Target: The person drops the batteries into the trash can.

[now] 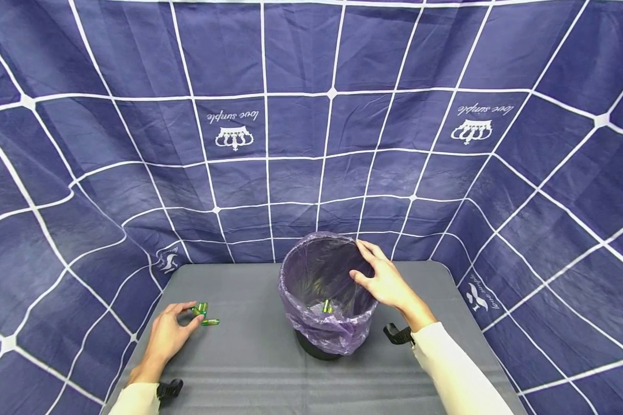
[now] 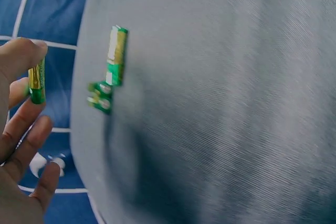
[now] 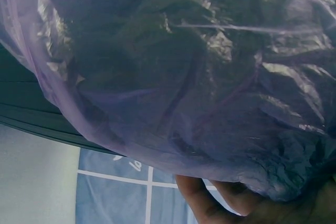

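A green and gold battery (image 2: 37,82) is pinched between the thumb and fingers of my left hand (image 1: 167,334). Close by on the grey surface lie more batteries of the same kind: one lengthwise (image 2: 116,56), and a pair (image 2: 100,97) seen nearly end-on in the left wrist view. My right hand (image 1: 386,281) holds the right rim of a dark trash can (image 1: 316,347) lined with a purple plastic bag (image 1: 337,334). Its thumb is on the inner side, and fingers show outside the bag in the right wrist view. Batteries (image 1: 327,306) lie at the bottom of the lined can.
Grey cloth (image 1: 239,357) covers the table. A blue curtain (image 1: 296,127) with white grid lines hangs behind it and along both sides. Black wrist straps (image 1: 398,334) sit near both cream sleeves.
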Tool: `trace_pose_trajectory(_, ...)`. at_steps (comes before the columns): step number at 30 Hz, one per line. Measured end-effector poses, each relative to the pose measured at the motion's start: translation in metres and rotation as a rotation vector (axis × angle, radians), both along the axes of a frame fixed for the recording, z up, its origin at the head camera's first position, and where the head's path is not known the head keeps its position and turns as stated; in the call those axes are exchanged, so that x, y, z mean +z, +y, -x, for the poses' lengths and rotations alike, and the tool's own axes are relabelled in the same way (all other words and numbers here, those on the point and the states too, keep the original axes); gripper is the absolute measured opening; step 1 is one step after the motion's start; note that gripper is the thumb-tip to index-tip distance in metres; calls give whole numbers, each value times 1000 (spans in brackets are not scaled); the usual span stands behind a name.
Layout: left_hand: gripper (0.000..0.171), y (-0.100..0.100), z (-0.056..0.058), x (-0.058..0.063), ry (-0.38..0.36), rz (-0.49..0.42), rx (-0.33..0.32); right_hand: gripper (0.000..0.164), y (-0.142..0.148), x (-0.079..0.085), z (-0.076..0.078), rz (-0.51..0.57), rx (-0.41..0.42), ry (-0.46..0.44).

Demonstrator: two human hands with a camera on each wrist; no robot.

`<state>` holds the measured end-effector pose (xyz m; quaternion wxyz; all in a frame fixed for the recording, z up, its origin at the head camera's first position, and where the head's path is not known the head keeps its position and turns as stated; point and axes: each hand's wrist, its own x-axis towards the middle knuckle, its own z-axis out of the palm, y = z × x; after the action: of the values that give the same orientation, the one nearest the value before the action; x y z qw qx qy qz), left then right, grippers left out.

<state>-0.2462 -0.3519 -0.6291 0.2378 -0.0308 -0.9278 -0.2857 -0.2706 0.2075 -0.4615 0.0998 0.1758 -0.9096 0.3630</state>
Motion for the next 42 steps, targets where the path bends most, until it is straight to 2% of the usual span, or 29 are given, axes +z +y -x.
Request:
trace_pose_trajectory(12,36,37,11,46,115,-17,-88,81,3,-2,1,-4,-7,-3)
trace_pose_trajectory(20,35,61,14,77,167,15,-151,81,4,0,1,0,-2,-17)
trace_pose_trajectory(29,35,87,13,112,246,40,-253,81,4,-1,1,-10,-2,-16)
trace_pose_trajectory(42,35,120,19,158,288,77,-382,82,2,0,1,4,3,-36)
